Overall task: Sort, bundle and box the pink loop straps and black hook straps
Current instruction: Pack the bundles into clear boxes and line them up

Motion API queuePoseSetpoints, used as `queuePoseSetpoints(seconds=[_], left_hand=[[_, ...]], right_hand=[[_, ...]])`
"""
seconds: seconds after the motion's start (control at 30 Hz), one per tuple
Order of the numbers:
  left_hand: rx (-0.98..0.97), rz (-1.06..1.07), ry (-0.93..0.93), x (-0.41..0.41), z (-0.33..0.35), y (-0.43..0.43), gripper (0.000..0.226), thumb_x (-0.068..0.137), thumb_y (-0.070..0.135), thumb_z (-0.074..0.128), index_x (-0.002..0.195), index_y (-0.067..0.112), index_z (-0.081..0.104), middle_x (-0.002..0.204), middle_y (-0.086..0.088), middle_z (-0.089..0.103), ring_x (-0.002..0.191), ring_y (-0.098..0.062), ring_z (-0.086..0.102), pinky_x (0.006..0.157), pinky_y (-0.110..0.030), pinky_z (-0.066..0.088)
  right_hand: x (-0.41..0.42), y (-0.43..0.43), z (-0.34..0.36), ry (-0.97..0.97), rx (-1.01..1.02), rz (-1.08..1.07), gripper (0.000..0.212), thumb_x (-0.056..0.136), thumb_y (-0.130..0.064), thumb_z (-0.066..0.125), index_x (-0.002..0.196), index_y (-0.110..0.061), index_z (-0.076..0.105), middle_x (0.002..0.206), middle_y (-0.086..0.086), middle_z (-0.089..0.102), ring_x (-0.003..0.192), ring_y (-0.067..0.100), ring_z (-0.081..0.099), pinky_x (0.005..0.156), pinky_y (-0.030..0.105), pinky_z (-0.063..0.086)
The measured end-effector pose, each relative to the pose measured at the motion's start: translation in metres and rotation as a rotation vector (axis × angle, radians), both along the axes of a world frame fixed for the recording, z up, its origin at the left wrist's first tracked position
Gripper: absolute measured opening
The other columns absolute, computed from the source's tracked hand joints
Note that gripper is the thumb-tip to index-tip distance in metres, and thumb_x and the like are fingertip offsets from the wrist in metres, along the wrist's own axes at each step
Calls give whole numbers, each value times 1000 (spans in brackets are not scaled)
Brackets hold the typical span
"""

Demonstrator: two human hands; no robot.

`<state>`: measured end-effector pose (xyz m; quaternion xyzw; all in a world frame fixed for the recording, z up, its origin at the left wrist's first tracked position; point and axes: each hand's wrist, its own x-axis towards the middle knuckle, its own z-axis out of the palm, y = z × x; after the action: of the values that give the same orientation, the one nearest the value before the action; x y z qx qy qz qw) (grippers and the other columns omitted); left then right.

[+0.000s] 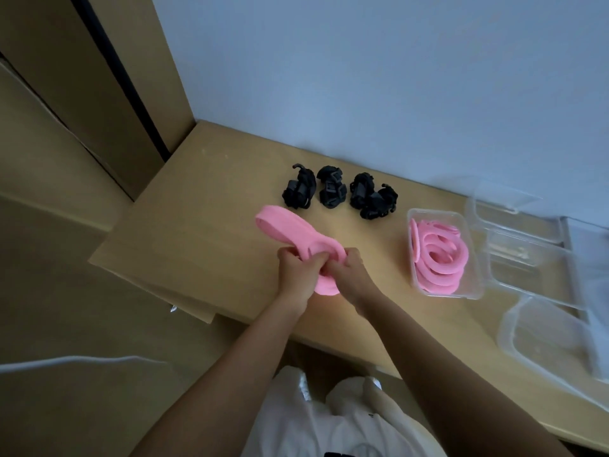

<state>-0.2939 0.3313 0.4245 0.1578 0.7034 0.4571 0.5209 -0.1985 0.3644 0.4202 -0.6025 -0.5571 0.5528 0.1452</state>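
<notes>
A bunch of pink loop straps (286,229) lies looped on the wooden table (204,206), its near end gathered between both hands. My left hand (296,275) grips the bunch from the left and my right hand (349,275) grips it from the right, fingers curled round the straps. Behind them, near the wall, stand three bundles of black hook straps (339,191) in a row. To the right, a clear plastic box (474,258) holds more coiled pink straps (435,255).
Several empty clear plastic boxes and lids (534,258) lie at the table's right end. A cardboard sheet (148,258) covers the table's left part, overhanging its edge. Tall cardboard panels (82,94) stand at the left. The pale wall runs behind the table.
</notes>
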Motion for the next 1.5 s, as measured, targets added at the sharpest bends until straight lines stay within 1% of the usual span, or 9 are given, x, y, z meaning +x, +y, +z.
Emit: queuePoseSetpoints(seconds=[0.17, 0.27, 0.33, 0.4, 0.57, 0.73, 0.97, 1.3, 1.5], left_hand=[[150, -307, 130, -4, 40, 10, 47, 79, 11, 70, 118, 15, 44, 105, 0, 58, 90, -15, 61, 71, -27, 50], [189, -571, 190, 5, 67, 20, 49, 70, 9, 71, 114, 13, 51, 101, -6, 63, 87, -25, 66, 79, -41, 56], [211, -729, 187, 21, 79, 26, 44, 69, 3, 69, 110, 11, 55, 93, -8, 65, 75, -22, 66, 71, -36, 56], [221, -862, 132, 44, 89, 29, 40, 70, -3, 65, 107, 9, 58, 88, -11, 66, 70, -22, 63, 63, -33, 53], [217, -1145, 64, 107, 97, 35, 42, 74, -11, 60, 109, 10, 58, 92, -15, 59, 72, -25, 56, 64, -30, 49], [193, -1209, 74, 175, 91, 38, 40, 75, -7, 67, 105, 17, 57, 93, -7, 61, 75, -22, 62, 73, -33, 54], [264, -1185, 131, 254, 68, 40, 40, 80, 8, 71, 111, 25, 54, 106, 3, 61, 97, -14, 61, 86, -30, 52], [479, -925, 461, 328, 34, 46, 41, 77, 8, 73, 115, 17, 60, 106, 8, 60, 93, -10, 58, 79, -15, 46], [620, -1177, 698, 331, 16, 58, 44, 84, 4, 66, 127, 7, 57, 114, -11, 57, 105, -22, 56, 89, -21, 39]], right_hand=[[49, 8, 51, 68, 185, 176, 76, 80, -28, 68, 143, -18, 27, 145, 2, 34, 127, 20, 40, 105, 40, 39], [82, 8, 78, 132, 457, 142, 72, 80, -10, 56, 144, -22, 26, 142, -6, 34, 127, -1, 29, 108, 15, 23], [104, 10, 83, -93, 821, 150, 74, 78, 1, 60, 144, -15, 29, 144, 6, 35, 129, 2, 26, 108, 12, 20], [130, 14, 75, -368, 1104, 231, 76, 77, -12, 67, 143, -15, 28, 146, 20, 32, 136, 25, 22, 111, 38, 23], [208, 10, 70, -646, 1302, 303, 52, 79, -30, 57, 127, -16, 41, 144, 22, 36, 134, 37, 27, 105, 50, 29], [287, -5, 75, -588, 1190, 333, 33, 82, -29, 56, 109, -11, 54, 116, 16, 65, 109, 33, 62, 89, 46, 48], [369, -22, 64, -485, 882, 94, 27, 79, -20, 63, 102, -8, 64, 85, 6, 66, 67, 28, 61, 57, 37, 52], [412, -23, 44, -343, 381, -325, 15, 88, -15, 49, 99, -13, 59, 83, 3, 59, 77, 23, 53, 66, 27, 37], [407, -30, 36, -260, 188, -410, 24, 88, -13, 44, 111, -13, 51, 91, 9, 65, 79, 26, 62, 70, 33, 51]])
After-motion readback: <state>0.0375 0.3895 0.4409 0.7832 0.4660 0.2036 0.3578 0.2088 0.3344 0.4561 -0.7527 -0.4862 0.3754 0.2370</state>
